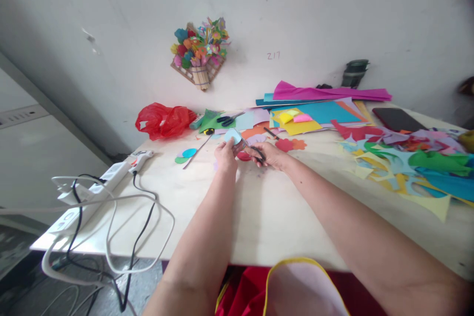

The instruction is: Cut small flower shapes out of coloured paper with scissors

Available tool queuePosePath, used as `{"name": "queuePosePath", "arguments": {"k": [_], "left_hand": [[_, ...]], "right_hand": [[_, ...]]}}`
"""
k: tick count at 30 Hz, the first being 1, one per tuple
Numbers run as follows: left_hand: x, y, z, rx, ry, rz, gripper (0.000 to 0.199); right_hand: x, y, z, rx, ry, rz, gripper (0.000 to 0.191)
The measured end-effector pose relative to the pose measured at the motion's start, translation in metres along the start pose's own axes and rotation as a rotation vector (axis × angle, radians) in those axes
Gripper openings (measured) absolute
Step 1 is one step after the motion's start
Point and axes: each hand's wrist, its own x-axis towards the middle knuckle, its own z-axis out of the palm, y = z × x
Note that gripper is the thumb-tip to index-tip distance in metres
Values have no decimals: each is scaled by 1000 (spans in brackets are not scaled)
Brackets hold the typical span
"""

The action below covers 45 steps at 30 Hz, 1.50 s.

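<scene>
Flat pale-blue paper piece point(231, 135), edge rounded, above smooth pale wooden table point(281, 217), pinched in left hand's point(225, 155) fingers. Black-handled metal scissors point(261, 151), fingers of right hand point(273, 155) around handles; long axis slanting, blades pointing left and away, beside paper. Beyond, crinkled red plastic bag point(163, 121); far right, ragged multicoloured paper scraps point(437, 162).

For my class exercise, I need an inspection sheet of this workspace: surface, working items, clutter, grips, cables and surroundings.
Surface: pale table, coloured paper pieces across its far part.
Working items: light-blue paper and dark-handled scissors, both in hand.
Clutter: paper offcuts heaped at the right; red plastic bag at the far left; second scissors among papers.
Grips: left hand holds the light-blue paper; right hand holds the dark-handled scissors.
Cables: white cable and black cable beside a power strip, looping past the front edge.
Surroundings: paper-flower arrangement on a whitish wall marked "217".
</scene>
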Motion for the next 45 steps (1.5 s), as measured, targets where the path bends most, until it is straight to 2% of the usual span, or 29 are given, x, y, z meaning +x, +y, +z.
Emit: {"name": "queuePosePath", "arguments": {"k": [15, 33, 45], "left_hand": [[5, -4, -3, -5, 11, 8, 14], [5, -6, -2, 16, 26, 28, 11], [4, -3, -1, 11, 30, 16, 10]], "right_hand": [[0, 0, 3, -4, 17, -16, 24], [1, 4, 8, -17, 42, -90, 34], [0, 0, 4, -10, 32, -50, 30]]}}
